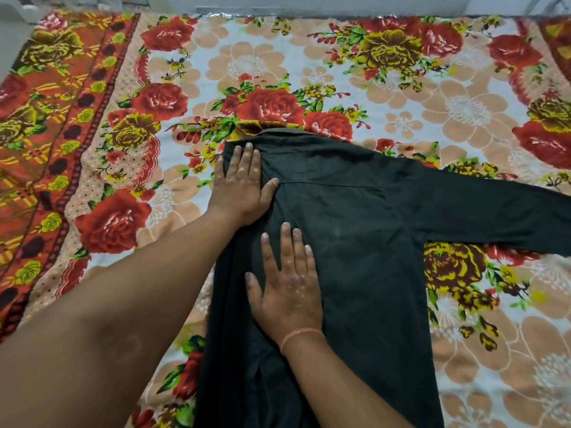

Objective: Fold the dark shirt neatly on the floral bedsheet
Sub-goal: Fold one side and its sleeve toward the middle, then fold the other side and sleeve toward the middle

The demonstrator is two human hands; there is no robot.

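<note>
The dark cotton shirt (355,227) is lying on the red floral bedsheet (278,66), its collar (284,132) pointing away from the person. Both hands are pressing flat, each grip wide and empty: the left hand (244,186) beside the collar, the right hand (287,288) below it. The unfolded sleeve (494,211) is stretching rightward from the collar, nearer the right hand.

The only camera sits on my head, wide-angled, facing forward and steeply down from close above the black long-sleeved cloth shirt (355,242), with the red-and-peach floral cotton bedsheet (247,66) filling the view to its far edge.
</note>
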